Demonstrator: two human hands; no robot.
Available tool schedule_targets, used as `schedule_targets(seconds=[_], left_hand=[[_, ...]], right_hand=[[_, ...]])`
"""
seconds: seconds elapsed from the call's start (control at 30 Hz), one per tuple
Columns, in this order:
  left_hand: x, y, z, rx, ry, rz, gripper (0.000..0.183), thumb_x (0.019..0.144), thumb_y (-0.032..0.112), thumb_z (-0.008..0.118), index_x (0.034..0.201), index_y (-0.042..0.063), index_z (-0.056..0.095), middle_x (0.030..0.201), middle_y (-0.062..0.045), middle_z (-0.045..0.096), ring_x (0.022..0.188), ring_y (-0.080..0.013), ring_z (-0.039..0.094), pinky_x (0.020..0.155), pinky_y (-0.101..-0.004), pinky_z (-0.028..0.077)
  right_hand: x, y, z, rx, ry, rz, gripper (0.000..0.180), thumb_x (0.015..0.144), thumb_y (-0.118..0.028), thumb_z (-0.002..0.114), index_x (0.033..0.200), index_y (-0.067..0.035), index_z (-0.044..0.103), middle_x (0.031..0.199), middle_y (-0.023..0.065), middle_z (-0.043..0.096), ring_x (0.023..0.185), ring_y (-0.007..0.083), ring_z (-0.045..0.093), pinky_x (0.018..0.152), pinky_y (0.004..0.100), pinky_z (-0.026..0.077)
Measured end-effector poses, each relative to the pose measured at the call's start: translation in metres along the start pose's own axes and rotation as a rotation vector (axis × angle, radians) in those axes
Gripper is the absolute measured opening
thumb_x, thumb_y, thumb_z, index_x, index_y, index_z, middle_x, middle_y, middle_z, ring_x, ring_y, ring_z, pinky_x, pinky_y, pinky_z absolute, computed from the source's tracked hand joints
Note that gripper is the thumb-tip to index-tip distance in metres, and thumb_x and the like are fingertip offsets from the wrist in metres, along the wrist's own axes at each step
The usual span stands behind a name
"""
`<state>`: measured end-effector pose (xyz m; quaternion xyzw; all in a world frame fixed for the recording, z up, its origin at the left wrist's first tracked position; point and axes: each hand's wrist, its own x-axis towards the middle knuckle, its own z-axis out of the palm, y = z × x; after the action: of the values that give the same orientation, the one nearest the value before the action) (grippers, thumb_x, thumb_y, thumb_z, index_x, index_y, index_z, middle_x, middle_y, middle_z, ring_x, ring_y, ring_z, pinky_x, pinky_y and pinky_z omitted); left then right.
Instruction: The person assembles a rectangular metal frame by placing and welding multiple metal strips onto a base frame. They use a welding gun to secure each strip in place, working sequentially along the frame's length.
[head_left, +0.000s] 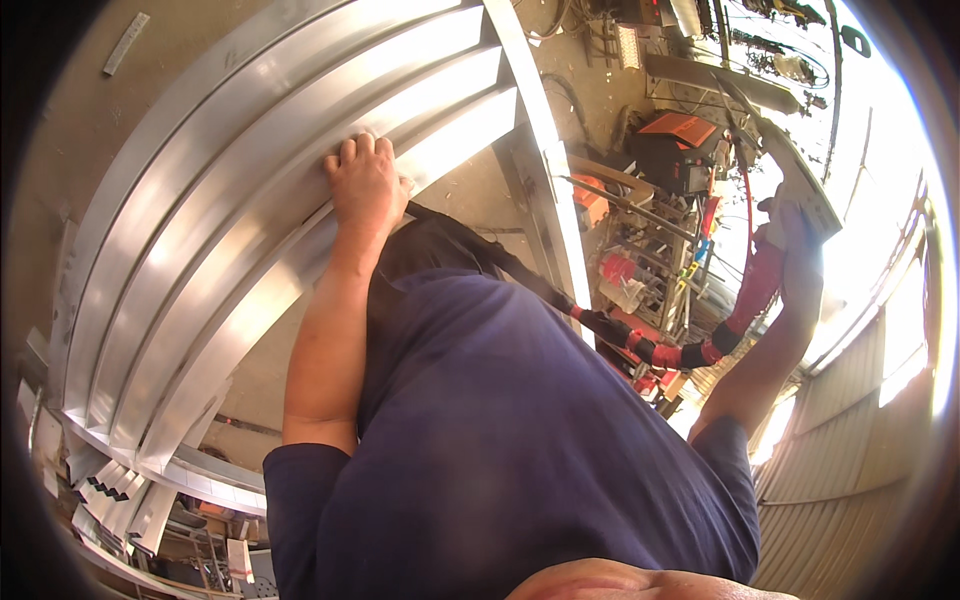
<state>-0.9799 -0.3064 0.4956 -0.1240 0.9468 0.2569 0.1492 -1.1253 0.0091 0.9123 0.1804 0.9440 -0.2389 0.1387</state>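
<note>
My left hand (367, 180) lies on a shiny metal slat (300, 180) of a large slatted metal frame, its fingers curled over the slat and its thumb towards the frame's right side. My right hand (791, 217) is raised at the far right, closed around a pale, long object (799, 165) whose kind is unclear in the glare. A thick cable wrapped in red and black tape (754, 289) runs from near that hand, down and across to my waist. The right fingers are partly hidden.
The frame's bright side rail (551, 142) curves past my right side. Beyond it are an orange-and-black machine (675, 146), a gas cylinder (724, 82) and a cluttered metal rack (667, 262). Metal profiles (112, 495) lie at the lower left. A corrugated wall (847, 442) stands right.
</note>
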Motion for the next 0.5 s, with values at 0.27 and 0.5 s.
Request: schedule_targets(seconds=[0.27,0.5], left_hand=[[-0.012,0.0,0.014,0.083,0.166,0.051,0.059,0.077,0.043,0.087,0.119,0.009,0.066,0.125,-0.011,0.063,0.122,-0.0326,0.058,0.104,-0.0539,0.044],[-0.114,0.015,0.062,0.081,0.715,-0.038,0.058,0.089,0.036,0.081,0.136,0.011,0.062,0.133,-0.015,0.062,0.124,-0.038,0.058,0.104,-0.0503,0.047]], right_hand=[[0.031,0.245,-0.074,0.301,0.353,0.092,0.047,0.104,-0.041,0.064,0.13,-0.002,0.06,0.105,0.0088,0.07,0.076,0.0164,0.066,0.065,0.0283,0.057],[0.124,0.501,0.024,0.717,0.054,0.383,0.046,0.1,-0.045,0.069,0.113,-0.001,0.066,0.082,0.0107,0.069,0.064,0.0261,0.069,0.057,0.0419,0.06]])
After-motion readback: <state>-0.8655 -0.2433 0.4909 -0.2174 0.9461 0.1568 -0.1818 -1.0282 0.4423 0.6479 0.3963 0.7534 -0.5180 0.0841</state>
